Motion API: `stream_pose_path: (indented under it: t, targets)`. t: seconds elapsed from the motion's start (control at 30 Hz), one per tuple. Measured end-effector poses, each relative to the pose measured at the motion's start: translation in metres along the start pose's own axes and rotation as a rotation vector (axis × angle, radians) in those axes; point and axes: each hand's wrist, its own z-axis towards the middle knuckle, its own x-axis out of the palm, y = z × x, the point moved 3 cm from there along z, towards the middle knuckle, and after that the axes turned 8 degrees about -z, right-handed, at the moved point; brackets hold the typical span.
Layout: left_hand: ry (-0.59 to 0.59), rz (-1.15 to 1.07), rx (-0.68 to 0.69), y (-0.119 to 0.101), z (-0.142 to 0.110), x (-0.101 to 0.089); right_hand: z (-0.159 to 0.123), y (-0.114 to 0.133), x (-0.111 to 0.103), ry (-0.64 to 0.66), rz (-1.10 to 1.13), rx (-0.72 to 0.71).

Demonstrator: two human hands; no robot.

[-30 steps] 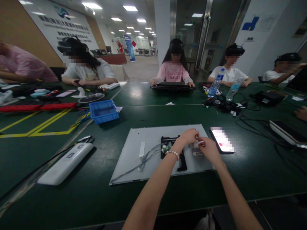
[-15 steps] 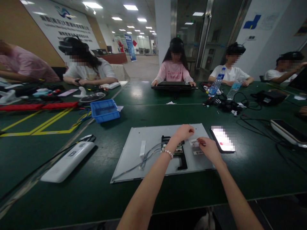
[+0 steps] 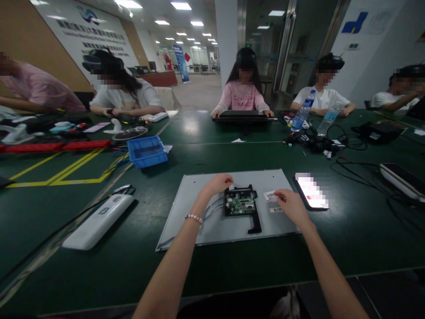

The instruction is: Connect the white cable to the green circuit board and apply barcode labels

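Observation:
A flat light-grey panel (image 3: 206,235) lies on the table before me. Mounted near its middle is a green circuit board (image 3: 239,204) in a black bracket (image 3: 255,223), with thin grey cables (image 3: 212,207) running off to the left. My left hand (image 3: 217,184) is over the board's upper left corner, fingertips pinched, and a small white bit shows below them. Over the panel's right side, my right hand (image 3: 290,203) pinches something small and thin beside a white label (image 3: 269,197); what it is I cannot make out.
A lit phone (image 3: 311,191) lies right of the panel. To the left are a white power bank (image 3: 99,221) with a black cable and a blue plastic bin (image 3: 147,152). Bottles (image 3: 303,110) and tangled cables (image 3: 312,144) stand farther right. Several people sit around the table.
My left hand has moved left across the board, from its right side to its upper left corner, uncovering the board. The right hand stays by the label. The view has shifted slightly.

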Motion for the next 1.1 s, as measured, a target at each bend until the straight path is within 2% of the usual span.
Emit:
stream_pose_path:
  t: [0.33, 0.57, 0.83, 1.1]
  targets:
    - [-0.150, 0.048, -0.136, -0.005, -0.006, 0.016, -0.001, 0.000, 0.001, -0.006, 0.001, 0.002]
    - [-0.220, 0.079, -0.184, -0.008, -0.006, 0.021, 0.000, 0.003, -0.002, 0.007, -0.007, 0.033]
    - [-0.207, 0.063, -0.212, -0.004, -0.001, 0.021, -0.001, 0.005, -0.005, 0.015, -0.001, 0.058]
    - [-0.210, 0.060, -0.185, -0.013, -0.007, 0.013, 0.000, 0.001, -0.003, 0.003, 0.005, 0.028]
